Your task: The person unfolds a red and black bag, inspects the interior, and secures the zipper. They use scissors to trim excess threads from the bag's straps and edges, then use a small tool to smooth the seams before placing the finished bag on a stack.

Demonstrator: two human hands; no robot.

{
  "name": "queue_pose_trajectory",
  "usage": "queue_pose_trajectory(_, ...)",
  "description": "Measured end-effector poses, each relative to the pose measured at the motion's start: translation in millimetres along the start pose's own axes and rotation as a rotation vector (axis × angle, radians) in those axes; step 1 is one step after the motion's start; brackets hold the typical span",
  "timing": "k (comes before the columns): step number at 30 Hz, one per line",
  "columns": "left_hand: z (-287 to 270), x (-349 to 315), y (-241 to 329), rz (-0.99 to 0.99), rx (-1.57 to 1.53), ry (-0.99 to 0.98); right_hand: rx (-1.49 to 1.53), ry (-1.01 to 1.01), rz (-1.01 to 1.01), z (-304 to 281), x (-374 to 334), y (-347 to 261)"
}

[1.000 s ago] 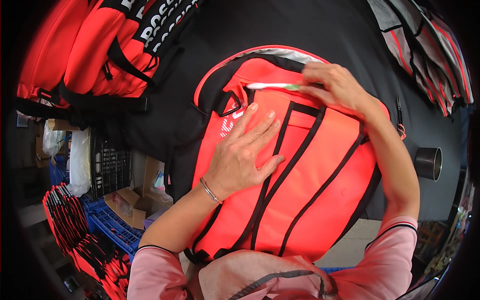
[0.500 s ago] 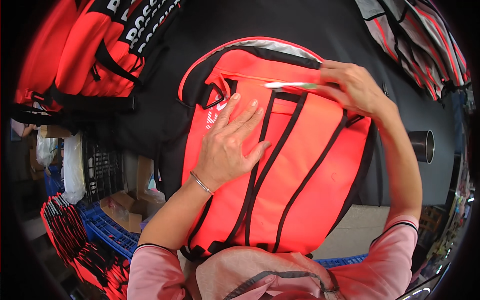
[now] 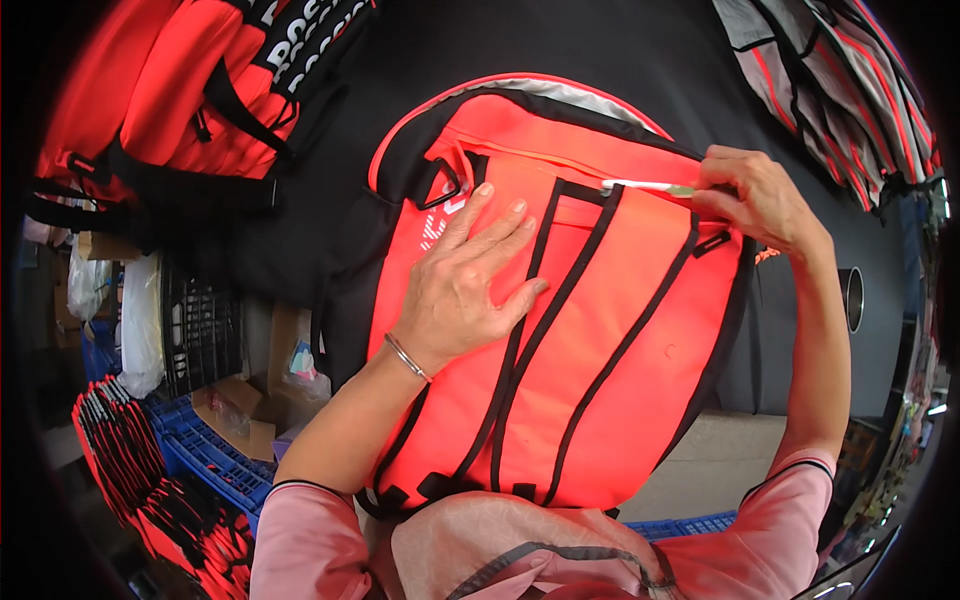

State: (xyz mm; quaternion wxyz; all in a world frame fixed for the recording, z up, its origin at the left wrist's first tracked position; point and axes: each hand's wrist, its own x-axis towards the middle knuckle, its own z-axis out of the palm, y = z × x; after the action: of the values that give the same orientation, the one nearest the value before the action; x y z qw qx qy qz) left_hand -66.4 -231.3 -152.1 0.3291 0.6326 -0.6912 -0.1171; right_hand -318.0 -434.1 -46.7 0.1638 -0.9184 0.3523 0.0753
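A bright red-orange backpack (image 3: 625,410) with black-edged shoulder straps (image 3: 615,300) lies before me, its straps facing up. My left hand (image 3: 462,285) rests flat on the upper left of the back panel, fingers spread. Close to its fingertips is a black buckle (image 3: 443,186). At the upper right corner of the bag, my right hand (image 3: 762,205) pinches a slim white pen-like tool (image 3: 640,186). The tool's tip lies by the top of the straps, along the seam; its exact kind is unclear. Behind the seam, the bag's top flap (image 3: 500,85) shows a grey lining.
Red and black bags (image 3: 180,100) are stacked at the far left. Grey bags with red trim (image 3: 830,90) lie at the far right. A metal cup (image 3: 853,298) stands beyond my right forearm. Lower left are a blue crate (image 3: 205,450), a cardboard box (image 3: 235,415) and folded red-black pieces (image 3: 120,440).
My right hand has moved right and slightly nearer along the top seam with the white tool. My left hand stays flat on the bag, nearly unmoved.
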Motion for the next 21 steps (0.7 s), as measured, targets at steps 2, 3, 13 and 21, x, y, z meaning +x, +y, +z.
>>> queue_pose_trajectory(2, -1.9, 1.5, 0.6, 0.019, 0.006, 0.011, -0.107, 0.117, -0.085, -6.4, 8.1, -10.6)
queue_pose_trajectory(3, -0.8, 1.0, 0.6, 0.024, 0.005, 0.016, -0.039, 0.198, -0.165, -1.9, 20.3, -17.2)
queue_pose_trajectory(13, 1.1, -6.7, -4.9, 0.036, -0.012, 0.065, -0.037, -0.001, -0.066, 11.1, 49.7, -32.5)
queue_pose_trajectory(21, -0.9, -18.8, -19.6, 0.077, -0.251, 0.141, -0.115, 0.217, -0.098, 6.8, 27.7, -45.2)
